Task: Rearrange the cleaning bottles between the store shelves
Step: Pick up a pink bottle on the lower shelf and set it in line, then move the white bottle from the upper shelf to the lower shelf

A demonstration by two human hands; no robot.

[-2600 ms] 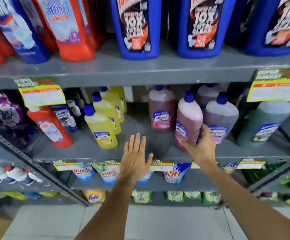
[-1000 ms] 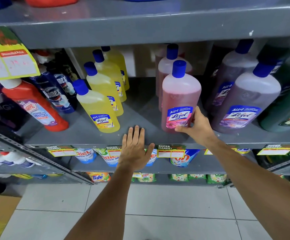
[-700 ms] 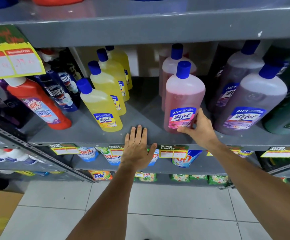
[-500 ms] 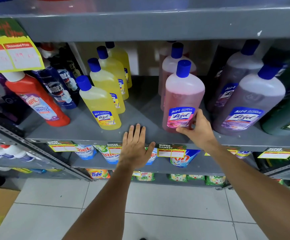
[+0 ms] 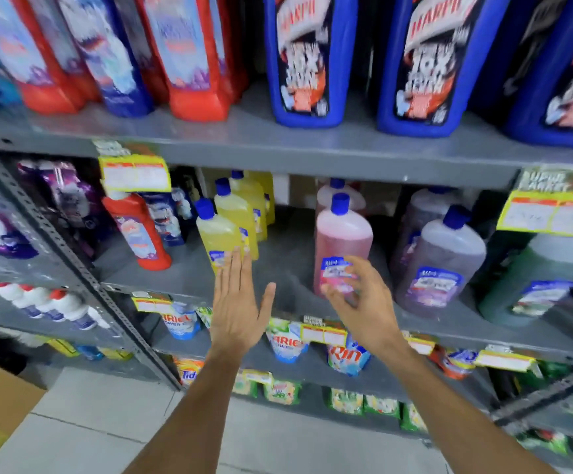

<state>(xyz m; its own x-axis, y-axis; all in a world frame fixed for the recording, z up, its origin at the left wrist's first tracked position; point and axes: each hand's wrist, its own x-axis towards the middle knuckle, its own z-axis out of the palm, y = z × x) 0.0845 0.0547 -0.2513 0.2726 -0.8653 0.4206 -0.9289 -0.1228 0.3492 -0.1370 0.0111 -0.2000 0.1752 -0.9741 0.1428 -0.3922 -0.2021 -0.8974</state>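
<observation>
The pink bottle (image 5: pixel 342 241) stands upright near the middle shelf's (image 5: pixel 182 278) front edge, between yellow bottles (image 5: pixel 220 234) and purple bottles (image 5: pixel 439 265). The right hand (image 5: pixel 360 302) has let go, fingers loosely spread just before its label; the left hand (image 5: pixel 239 309), flat and empty, has lifted off the shelf edge

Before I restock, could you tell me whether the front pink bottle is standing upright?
Upright: the pink bottle stands on its base on the shelf, blue cap on top.
</observation>
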